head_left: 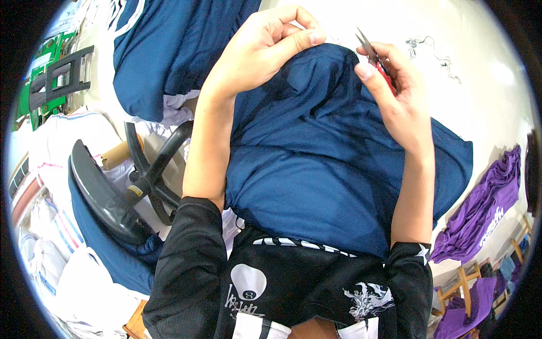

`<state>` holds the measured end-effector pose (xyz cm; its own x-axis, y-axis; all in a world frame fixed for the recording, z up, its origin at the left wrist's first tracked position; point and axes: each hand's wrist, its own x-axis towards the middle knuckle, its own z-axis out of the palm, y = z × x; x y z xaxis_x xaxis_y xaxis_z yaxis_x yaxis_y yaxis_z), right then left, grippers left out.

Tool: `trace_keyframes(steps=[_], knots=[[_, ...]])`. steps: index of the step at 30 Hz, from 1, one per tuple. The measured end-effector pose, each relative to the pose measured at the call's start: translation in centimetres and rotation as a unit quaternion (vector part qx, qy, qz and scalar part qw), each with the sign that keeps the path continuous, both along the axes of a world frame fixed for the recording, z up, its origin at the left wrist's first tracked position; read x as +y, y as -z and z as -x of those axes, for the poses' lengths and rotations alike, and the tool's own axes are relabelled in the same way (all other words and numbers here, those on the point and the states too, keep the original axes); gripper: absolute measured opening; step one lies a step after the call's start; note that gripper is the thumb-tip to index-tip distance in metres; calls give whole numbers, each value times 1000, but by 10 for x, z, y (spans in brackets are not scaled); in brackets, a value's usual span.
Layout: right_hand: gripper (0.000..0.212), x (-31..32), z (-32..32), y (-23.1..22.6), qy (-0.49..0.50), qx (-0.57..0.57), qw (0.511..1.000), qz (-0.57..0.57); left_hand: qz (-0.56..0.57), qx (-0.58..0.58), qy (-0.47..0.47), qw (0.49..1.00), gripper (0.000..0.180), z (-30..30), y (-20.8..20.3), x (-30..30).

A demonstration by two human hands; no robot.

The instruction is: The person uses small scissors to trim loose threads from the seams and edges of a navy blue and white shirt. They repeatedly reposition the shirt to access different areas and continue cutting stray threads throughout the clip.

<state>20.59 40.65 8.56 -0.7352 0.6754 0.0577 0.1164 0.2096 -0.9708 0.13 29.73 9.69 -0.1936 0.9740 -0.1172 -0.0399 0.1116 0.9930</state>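
Observation:
Navy blue cloth [305, 175] is spread over my lap and up onto the pale table, wrinkled near its top edge. At that edge my left hand [271, 48] is closed, thumb and fingertips pinched together; whatever is between them is too small to make out. Fine threads show faintly beside the fingertips. In my right hand [395, 85] I hold small thread snips [370, 50] with a red grip. Their dark pointed blades stick up past my fingers, tips apart, to the right of the cloth's top edge.
More navy cloth [169, 51] lies at the upper left. Loose dark thread clippings [423, 48] are scattered on the table [480, 68]. A black chair armrest [104, 192] stands to the left near white sacks [53, 260]. Purple garments [480, 209] lie at the right by wooden stools [466, 285].

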Motion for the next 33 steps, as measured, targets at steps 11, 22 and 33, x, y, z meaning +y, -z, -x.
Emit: trace_keyframes(steps=[11, 22, 33], knots=[[23, -1, -3, -6, -71, -6, 985, -160, 0, 50, 21, 999, 10, -4, -4, -1], [29, -1, -3, -12, -69, -39, 975, -209, -1, 101, 38, 994, 12, -6, -5, 0], [29, -1, -4, -11, -74, -51, 970, -226, -28, 156, 85, 984, 12, -8, 3, 5]])
